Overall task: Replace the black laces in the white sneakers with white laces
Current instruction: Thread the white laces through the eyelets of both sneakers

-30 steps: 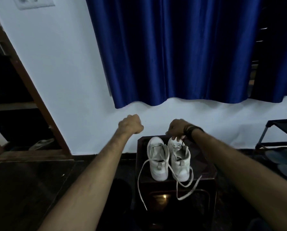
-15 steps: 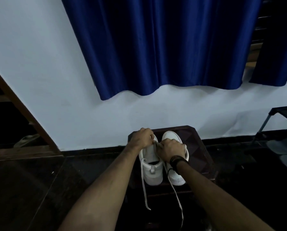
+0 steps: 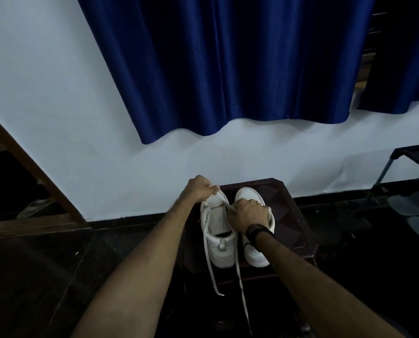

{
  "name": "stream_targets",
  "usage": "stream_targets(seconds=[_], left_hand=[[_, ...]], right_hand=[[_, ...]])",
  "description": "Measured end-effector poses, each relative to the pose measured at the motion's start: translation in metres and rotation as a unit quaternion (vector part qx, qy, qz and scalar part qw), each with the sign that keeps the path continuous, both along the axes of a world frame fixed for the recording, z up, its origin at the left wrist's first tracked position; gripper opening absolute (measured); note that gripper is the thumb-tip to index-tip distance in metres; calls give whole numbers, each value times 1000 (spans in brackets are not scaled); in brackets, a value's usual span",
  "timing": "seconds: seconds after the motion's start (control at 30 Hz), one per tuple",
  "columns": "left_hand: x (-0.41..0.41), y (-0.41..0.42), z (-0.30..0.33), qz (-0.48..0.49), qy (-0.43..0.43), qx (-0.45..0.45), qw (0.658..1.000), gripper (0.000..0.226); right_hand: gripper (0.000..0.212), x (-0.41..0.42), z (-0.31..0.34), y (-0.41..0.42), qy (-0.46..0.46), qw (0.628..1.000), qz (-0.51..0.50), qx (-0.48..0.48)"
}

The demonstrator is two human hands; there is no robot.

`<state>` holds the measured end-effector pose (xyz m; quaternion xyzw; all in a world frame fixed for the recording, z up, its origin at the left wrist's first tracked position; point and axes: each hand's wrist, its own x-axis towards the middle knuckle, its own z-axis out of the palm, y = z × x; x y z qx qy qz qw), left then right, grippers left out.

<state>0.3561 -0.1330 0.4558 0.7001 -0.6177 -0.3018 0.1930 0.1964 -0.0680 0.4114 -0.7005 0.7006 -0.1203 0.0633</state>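
Low in the frame's centre, my left hand pinches the white lace above the left sneaker; my right hand grips lace beside the right sneaker, on the stool.

White sneakers side by side, white lace dangling

You face a pale wall with a blue curtain hanging over it. A dark wooden stool stands on the dark floor. To your left runs a brown door frame; to your right stands a black rack with grey footwear under it.
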Motion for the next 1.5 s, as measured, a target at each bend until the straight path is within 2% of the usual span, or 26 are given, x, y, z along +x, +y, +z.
stream_targets(seconds=[0.03,0.1,0.13,0.2,0.23,0.27,0.33,0.37,0.4,0.43,0.5,0.53,0.57,0.63,0.7,0.8,0.83,0.9,0.93,1.0,1.03,1.07,1.13,1.23,1.37,1.5], left_hand=[[-2,1,5,-19,2,-9,1000,25],[-10,5,11,-14,101,-23,994,20],[-13,6,13,16,173,-41,984,17],[-15,7,16,121,322,-65,937,12],[-13,8,16,163,363,-68,915,11],[-11,8,16,182,364,-64,911,11],[-6,12,10,175,236,-52,954,10],[-5,19,6,175,127,-60,974,15],[-4,26,1,175,12,-100,979,23],[-5,35,-3,151,-87,-179,968,25],[-14,53,-11,25,-253,-314,915,13],[-20,60,-13,-38,-321,-325,888,14],[-26,68,-14,-74,-376,-293,876,22],[-35,78,-15,-64,-454,-185,869,36],[-41,84,-11,-33,-510,-114,852,36],[-51,89,-3,-39,-556,-95,825,23],[-52,91,-1,-45,-553,-97,826,21],[-51,92,1,-52,-507,-108,853,19],[-49,90,4,-44,-448,-99,887,20],[-46,86,16,12,-251,-52,966,21],[-44,84,26,44,-136,-22,989,19],[-41,83,39,70,-23,-3,997,17],[-36,83,69,94,163,2,982,13],[-28,90,121,90,295,-31,951,17],[-20,102,166,86,342,-78,932,18],[-12,111,173,97,353,-82,927,14]], right_hand=[[40,0,1,1,0,1000,0,0],[41,1,2,2,-3,1000,-2,0],[41,1,3,2,-4,1000,-4,-1],[41,2,3,3,-3,1000,-7,-3],[42,2,3,2,-4,1000,-7,-4],[42,2,2,2,-5,1000,-8,-4],[44,1,2,1,-3,1000,-10,-3],[44,1,1,1,-1,1000,-11,-4],[44,2,1,1,2,1000,-12,-4],[43,2,0,1,4,1000,-11,-3],[43,3,0,0,5,1000,-9,-2],[44,3,1,-1,4,1000,-8,-1],[45,3,1,-1,5,1000,-7,3],[45,3,0,-1,11,1000,-7,9],[43,3,-1,0,10,1000,-10,9],[42,4,-1,0,4,1000,-13,7],[42,4,0,0,5,1000,-13,5],[41,4,0,1,8,1000,-12,1],[41,4,1,1,9,1000,-11,0],[45,4,2,2,13,1000,-6,1],[45,4,2,1,13,1000,-5,1],[42,4,1,2,12,1000,-5,2],[39,4,0,2,2,1000,-6,4],[42,4,-1,2,-3,1000,-5,14],[45,3,-1,1,-3,1000,-5,20],[44,3,4,5,-1,1000,-7,28]])
